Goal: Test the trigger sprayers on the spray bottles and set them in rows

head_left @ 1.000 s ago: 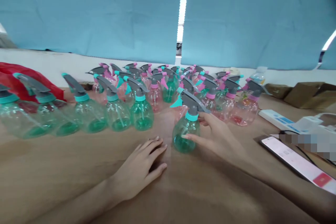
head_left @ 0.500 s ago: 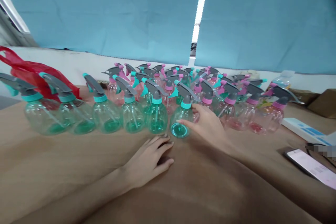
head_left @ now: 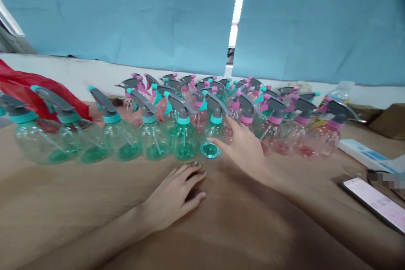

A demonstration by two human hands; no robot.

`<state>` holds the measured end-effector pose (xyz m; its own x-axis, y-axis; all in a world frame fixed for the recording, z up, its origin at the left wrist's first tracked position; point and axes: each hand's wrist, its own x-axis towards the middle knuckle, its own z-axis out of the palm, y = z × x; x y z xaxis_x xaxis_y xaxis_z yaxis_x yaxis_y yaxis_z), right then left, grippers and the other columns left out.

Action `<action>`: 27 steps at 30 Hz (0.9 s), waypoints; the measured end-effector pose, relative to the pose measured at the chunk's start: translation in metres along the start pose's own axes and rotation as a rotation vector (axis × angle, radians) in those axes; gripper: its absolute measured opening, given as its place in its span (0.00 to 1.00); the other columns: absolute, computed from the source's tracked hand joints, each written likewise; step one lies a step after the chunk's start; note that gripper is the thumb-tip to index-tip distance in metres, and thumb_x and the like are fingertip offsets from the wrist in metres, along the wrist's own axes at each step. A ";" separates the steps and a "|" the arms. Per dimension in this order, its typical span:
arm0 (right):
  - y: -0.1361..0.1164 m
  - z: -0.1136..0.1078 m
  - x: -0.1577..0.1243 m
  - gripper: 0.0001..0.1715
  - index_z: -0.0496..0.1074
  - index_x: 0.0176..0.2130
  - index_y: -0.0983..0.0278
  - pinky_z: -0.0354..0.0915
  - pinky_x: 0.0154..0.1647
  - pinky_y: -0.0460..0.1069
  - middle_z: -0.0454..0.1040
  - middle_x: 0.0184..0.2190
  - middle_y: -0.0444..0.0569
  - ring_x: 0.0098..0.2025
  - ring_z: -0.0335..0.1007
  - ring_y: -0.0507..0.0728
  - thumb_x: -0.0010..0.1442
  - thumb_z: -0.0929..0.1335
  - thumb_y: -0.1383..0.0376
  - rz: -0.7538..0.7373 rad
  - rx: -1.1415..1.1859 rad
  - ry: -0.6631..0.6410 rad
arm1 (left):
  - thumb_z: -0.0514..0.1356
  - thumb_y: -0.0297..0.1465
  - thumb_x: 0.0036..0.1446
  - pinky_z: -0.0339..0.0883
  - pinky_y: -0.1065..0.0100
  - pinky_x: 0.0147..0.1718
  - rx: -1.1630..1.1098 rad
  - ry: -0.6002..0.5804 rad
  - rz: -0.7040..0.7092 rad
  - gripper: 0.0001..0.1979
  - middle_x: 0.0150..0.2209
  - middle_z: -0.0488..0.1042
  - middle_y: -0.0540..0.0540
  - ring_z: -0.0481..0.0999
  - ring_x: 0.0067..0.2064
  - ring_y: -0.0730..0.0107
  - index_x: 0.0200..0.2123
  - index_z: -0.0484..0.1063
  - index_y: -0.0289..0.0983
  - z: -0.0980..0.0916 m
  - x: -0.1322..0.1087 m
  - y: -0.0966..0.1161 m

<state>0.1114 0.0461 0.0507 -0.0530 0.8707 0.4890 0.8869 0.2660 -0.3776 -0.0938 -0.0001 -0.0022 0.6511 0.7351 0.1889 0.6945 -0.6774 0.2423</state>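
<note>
My right hand grips a green spray bottle with a grey trigger head and teal collar. The bottle is tilted away from me so its round base shows, at the right end of a front row of green bottles. My left hand lies flat on the brown table covering, fingers spread, just in front of that row and holding nothing. Behind and to the right stand several pink spray bottles.
A red plastic bag lies at the far left behind the bottles. A phone with a lit screen rests at the right, beside a white and blue box. Brown cardboard sits at the far right. Blue curtains hang behind.
My right hand has carried the green bottle away from me and left, into the end of the front row, tipping it back. My left hand has stayed flat on the table.
</note>
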 end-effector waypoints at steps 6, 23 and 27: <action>0.034 -0.042 -0.028 0.19 0.73 0.42 0.59 0.67 0.40 0.57 0.78 0.40 0.47 0.40 0.74 0.61 0.57 0.65 0.50 0.032 0.084 -0.021 | 0.53 0.36 0.64 0.55 0.55 0.56 0.005 -0.003 0.001 0.17 0.57 0.64 0.43 0.59 0.59 0.56 0.55 0.65 0.40 0.001 0.004 0.003; 0.064 -0.017 0.005 0.38 0.65 0.53 0.68 0.65 0.40 0.60 0.74 0.48 0.59 0.46 0.71 0.70 0.53 0.64 0.44 0.141 0.018 -0.026 | 0.54 0.32 0.63 0.57 0.57 0.55 -0.249 0.005 -0.039 0.16 0.55 0.64 0.46 0.64 0.56 0.60 0.54 0.63 0.44 0.000 0.032 0.063; 0.060 -0.038 -0.018 0.35 0.67 0.49 0.62 0.66 0.35 0.57 0.75 0.45 0.53 0.42 0.72 0.66 0.51 0.65 0.42 0.112 0.038 -0.046 | 0.55 0.35 0.62 0.58 0.53 0.54 -0.293 0.126 -0.122 0.19 0.56 0.62 0.45 0.62 0.57 0.57 0.56 0.57 0.44 0.001 0.046 0.073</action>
<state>0.1832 0.0304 0.0487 0.0238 0.9137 0.4057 0.8703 0.1808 -0.4581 -0.0131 -0.0157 0.0227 0.5130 0.8202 0.2532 0.6355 -0.5612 0.5302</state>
